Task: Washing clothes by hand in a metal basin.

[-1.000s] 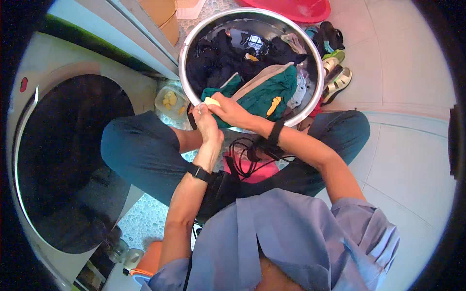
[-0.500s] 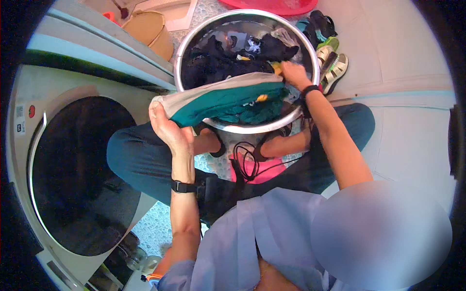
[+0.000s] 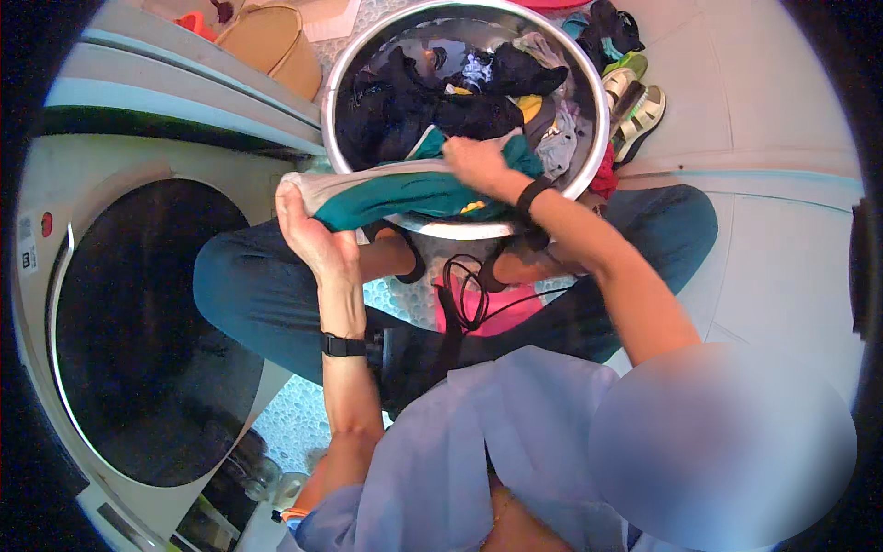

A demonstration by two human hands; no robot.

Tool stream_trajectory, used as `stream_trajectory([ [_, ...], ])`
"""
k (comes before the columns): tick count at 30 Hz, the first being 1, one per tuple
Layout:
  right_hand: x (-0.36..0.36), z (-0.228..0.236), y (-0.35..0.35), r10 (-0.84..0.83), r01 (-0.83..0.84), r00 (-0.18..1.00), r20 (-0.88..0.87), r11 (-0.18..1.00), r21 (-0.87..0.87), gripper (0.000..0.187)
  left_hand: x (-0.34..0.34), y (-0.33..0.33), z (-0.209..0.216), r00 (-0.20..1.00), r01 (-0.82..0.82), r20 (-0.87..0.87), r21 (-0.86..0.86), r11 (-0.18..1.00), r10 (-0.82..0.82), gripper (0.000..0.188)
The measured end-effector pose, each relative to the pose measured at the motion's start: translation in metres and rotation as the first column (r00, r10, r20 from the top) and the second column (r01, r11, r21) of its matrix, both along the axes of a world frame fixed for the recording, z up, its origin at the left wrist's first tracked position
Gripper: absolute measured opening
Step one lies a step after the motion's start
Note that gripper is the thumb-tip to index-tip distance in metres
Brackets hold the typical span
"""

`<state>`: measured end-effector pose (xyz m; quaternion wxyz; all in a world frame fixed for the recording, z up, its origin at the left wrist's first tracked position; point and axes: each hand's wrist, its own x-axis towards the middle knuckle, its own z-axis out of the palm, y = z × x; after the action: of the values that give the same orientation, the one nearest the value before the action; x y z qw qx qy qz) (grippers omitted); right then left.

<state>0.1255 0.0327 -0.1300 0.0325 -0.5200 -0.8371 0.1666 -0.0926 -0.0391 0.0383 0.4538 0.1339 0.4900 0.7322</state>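
A teal and grey garment is stretched between both hands over the near rim of a big metal basin. My left hand grips its grey end to the left of the basin, a black watch on the wrist. My right hand holds the teal end above the basin's near edge, a black band on that wrist. The basin holds several dark and coloured clothes. The open round drum of a front-loading washing machine lies to my left.
Sandals and shoes lie on the tiled floor to the right of the basin. A tan basket stands at the top left behind the machine's edge. Black cables and a pink item rest between my legs.
My right hand has moved from the basin's far right rim in toward the middle of the garment. The left hand has lifted the grey end slightly and holds it left of the basin.
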Motion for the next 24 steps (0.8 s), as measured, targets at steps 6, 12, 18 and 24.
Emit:
stream_trajectory([
  [6,0.040,0.010,0.013,0.025,-0.044,0.990,0.137,0.990,0.136,0.020,-0.012,0.002,0.001,0.991,-0.126,0.051,0.086,0.988,0.122,0.021],
  [12,0.077,0.012,0.019,0.023,-0.034,0.979,0.202,0.998,0.051,0.021,-0.024,0.003,-0.006,0.991,-0.129,0.055,0.137,0.982,0.123,0.019],
  [18,0.066,0.069,0.023,0.034,0.001,0.972,0.232,0.989,-0.148,0.031,0.027,-0.001,-0.016,0.990,0.116,0.077,-0.001,0.993,-0.115,0.019],
  [24,-0.104,0.083,-0.019,-0.378,-0.247,0.251,-0.891,0.865,-0.436,0.027,0.036,0.014,-0.061,0.973,0.212,0.147,-0.254,0.944,-0.179,0.020],
])
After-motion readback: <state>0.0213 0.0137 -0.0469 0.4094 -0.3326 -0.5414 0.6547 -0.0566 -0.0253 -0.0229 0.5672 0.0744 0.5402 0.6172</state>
